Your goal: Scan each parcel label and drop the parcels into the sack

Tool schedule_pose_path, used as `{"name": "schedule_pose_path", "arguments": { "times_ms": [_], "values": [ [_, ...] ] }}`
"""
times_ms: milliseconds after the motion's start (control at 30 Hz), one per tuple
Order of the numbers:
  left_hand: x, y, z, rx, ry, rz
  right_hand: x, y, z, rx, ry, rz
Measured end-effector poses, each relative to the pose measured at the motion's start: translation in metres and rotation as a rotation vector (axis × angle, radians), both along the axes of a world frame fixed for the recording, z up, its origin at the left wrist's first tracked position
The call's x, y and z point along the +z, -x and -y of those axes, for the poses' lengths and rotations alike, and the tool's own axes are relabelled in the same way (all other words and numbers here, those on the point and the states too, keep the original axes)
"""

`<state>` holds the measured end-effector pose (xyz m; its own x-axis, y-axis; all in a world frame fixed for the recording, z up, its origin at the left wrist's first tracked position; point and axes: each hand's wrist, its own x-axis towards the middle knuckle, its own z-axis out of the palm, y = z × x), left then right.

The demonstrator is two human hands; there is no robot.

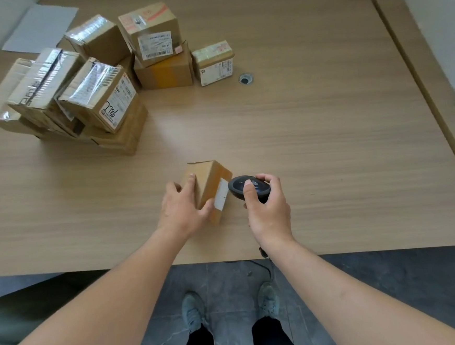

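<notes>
The left hand grips a small parcel at frame centre on the surface; the right hand holds the scanner at its label. Scanning underway; next, the sack, unseen.

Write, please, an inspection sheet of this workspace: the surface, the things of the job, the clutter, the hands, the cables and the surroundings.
Surface: wooden table with a round cable hole.
Job's things: small parcel, white label facing the black scanner; parcel pile at far left; sack not seen.
Clutter: white sheet at the far left corner.
Hands: left hand grips the small parcel; right hand holds the scanner.
Cables: dark cable hanging below the table edge.
Surroundings: grey tiled floor, the person's shoes.
</notes>
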<state>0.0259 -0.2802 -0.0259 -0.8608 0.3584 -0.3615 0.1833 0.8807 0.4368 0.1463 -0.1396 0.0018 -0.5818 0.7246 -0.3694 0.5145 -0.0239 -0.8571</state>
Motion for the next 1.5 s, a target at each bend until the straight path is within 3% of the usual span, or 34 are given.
{"name": "schedule_pose_path", "arguments": {
  "times_ms": [267,467,700,967,1500],
  "values": [
    [0.0,0.022,0.036,0.074,-0.023,-0.104,0.003,0.017,0.021,0.039,0.005,-0.004],
    [0.004,0.026,0.045,-0.039,0.188,-0.117,0.0,0.021,0.028,0.056,0.0,-0.006],
    [0.01,0.046,0.066,0.078,-0.096,0.034,0.01,0.028,0.031,0.134,-0.038,-0.013],
    [0.056,0.084,0.097,0.055,-0.286,0.253,0.054,0.041,0.036,0.428,-0.302,0.044],
    [0.157,0.128,0.124,-0.052,-0.459,0.239,0.159,0.054,0.079,0.354,-0.545,-0.072]
  ]
}}
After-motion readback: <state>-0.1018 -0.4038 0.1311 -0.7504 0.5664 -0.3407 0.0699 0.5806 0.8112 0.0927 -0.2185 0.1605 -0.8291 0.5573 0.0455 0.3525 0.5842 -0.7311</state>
